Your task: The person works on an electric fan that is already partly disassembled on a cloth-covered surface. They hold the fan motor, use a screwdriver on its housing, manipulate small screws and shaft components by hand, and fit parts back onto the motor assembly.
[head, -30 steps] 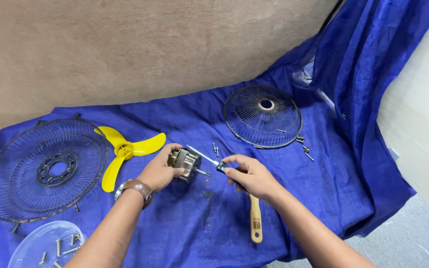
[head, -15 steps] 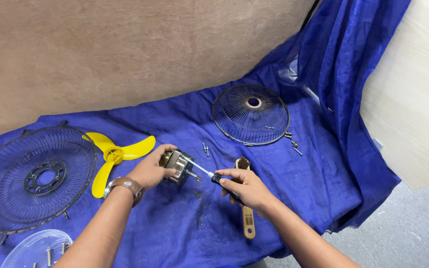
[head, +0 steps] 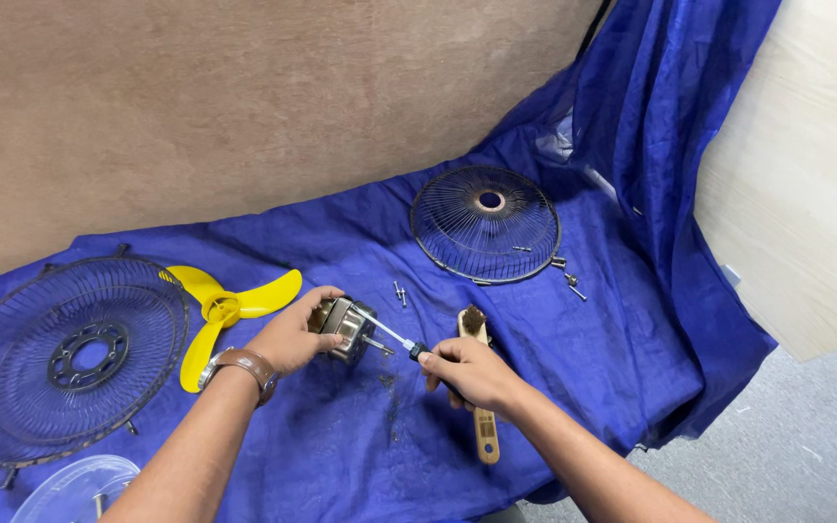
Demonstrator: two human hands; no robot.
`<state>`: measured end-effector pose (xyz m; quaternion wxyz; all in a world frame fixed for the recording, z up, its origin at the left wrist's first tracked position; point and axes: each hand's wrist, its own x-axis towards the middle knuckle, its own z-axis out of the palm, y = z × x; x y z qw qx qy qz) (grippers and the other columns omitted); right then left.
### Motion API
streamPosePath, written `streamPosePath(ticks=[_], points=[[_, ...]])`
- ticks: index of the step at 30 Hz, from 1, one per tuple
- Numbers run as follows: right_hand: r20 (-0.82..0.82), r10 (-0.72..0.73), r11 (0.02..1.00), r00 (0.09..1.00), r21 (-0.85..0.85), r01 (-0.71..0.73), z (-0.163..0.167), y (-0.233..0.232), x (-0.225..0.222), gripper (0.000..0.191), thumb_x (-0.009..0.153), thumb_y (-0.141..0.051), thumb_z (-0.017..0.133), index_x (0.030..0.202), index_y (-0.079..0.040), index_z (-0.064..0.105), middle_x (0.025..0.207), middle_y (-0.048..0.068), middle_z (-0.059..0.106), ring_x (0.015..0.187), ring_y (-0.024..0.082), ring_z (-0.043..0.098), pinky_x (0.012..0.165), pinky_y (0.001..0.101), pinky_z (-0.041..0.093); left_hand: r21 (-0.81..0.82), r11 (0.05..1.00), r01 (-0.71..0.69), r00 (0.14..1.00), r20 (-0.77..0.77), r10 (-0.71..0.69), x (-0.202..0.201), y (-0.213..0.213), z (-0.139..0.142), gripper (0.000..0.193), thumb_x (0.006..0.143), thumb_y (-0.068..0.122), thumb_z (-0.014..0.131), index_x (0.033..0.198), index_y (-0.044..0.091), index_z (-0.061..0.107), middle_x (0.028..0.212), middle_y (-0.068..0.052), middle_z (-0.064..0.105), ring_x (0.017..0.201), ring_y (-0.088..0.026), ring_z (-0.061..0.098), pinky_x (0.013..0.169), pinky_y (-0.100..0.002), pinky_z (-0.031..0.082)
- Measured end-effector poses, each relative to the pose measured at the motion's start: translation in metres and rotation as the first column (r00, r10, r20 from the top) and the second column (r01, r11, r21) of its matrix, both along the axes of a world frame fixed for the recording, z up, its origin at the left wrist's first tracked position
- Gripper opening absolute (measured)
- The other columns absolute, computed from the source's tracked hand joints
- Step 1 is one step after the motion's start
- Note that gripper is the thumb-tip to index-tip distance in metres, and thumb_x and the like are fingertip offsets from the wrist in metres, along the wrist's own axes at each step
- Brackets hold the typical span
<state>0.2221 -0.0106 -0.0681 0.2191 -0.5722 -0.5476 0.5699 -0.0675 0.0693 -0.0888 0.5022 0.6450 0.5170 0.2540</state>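
Observation:
My left hand [head: 294, 335] grips a small metal fan motor [head: 346, 327] on the blue cloth [head: 360, 446]. My right hand [head: 467, 373] holds a screwdriver [head: 391, 337] whose shaft points up-left, its tip against the motor's top. A wooden-handled wire brush [head: 479, 387] lies on the cloth, partly under my right hand. A brown watch sits on my left wrist.
A yellow three-blade fan propeller [head: 220, 310] lies left of the motor. A large wire fan guard [head: 60, 358] is at far left, a smaller guard [head: 486, 225] at back right. Loose screws [head: 399, 292] and bolts [head: 569, 279] lie nearby. A clear plastic lid [head: 75, 489] holds small parts.
The camera view has shifted, so everything sits lower and further left in the frame. My hands stay on the motor and screwdriver, with the screwdriver tip still at the motor.

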Motion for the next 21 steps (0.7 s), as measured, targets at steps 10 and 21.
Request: streamPosePath(ticks=[10, 21], points=[[0.418, -0.192, 0.819, 0.888, 0.567, -0.09, 0.017, -0.014, -0.009, 0.025, 0.087, -0.033, 0.07, 0.095, -0.011, 0.079, 0.065, 0.011, 0.068, 0.063, 0.029, 0.066, 0.061, 0.0412, 0.051, 0.01, 1.0, 0.016, 1.0, -0.027, -0.016, -0.002, 0.003, 0.001, 0.065, 0.08, 0.004, 0.078, 0.139, 0.016, 0.053, 0.117, -0.005, 0.07, 0.109, -0.016, 0.066, 0.095, -0.032, 0.054], [0.466, -0.318, 0.638, 0.826, 0.75, -0.177, 0.017, -0.006, 0.001, 0.024, 0.076, -0.031, 0.078, 0.089, -0.011, 0.073, 0.085, 0.007, 0.068, 0.086, 0.03, 0.067, 0.072, 0.0447, 0.052, 0.04, 0.999, 0.023, 0.986, -0.167, -0.016, 0.007, -0.009, 0.014, 0.069, 0.081, 0.014, 0.078, 0.142, 0.022, 0.048, 0.121, -0.007, 0.072, 0.113, -0.019, 0.069, 0.099, -0.034, 0.053]])
